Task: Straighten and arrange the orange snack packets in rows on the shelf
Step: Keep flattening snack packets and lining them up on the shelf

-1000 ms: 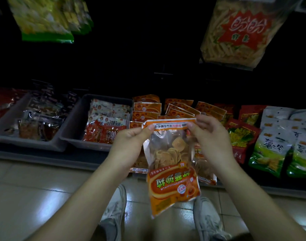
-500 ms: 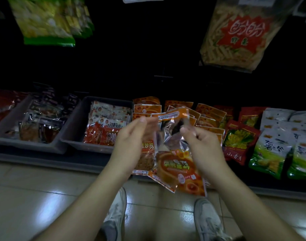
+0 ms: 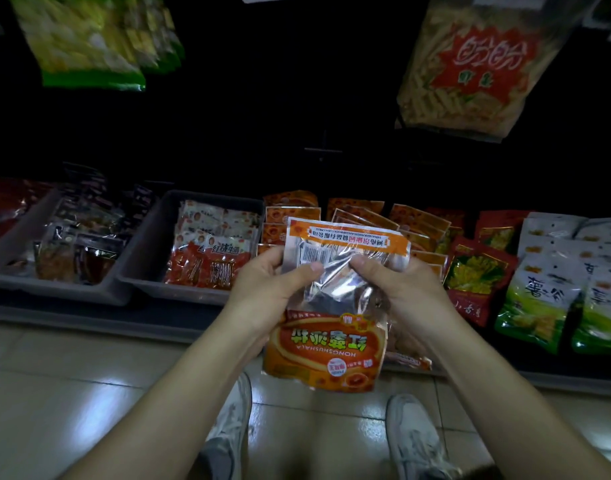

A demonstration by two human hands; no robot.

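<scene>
An orange snack packet [image 3: 335, 306] is held upside down above the tiled floor [image 3: 72, 382], in front of a low shelf [image 3: 89, 318]. A clear, crinkled window is seen across its middle, an orange band with a barcode at the top, and inverted lettering on the orange panel below. The packet is gripped at its upper half, the left hand [image 3: 262, 292] closed on its left edge with the thumb laid over the clear film, the right hand [image 3: 401, 289] closed on its right side. Behind it, rows of matching orange packets [image 3: 411, 223] are stacked on the shelf, beside a grey bin [image 3: 148, 258] of red-and-white packets [image 3: 210, 258]. Compared with half a second earlier, when the packet was twisted edge-on between the fingers, it has been turned flat toward the camera.
</scene>
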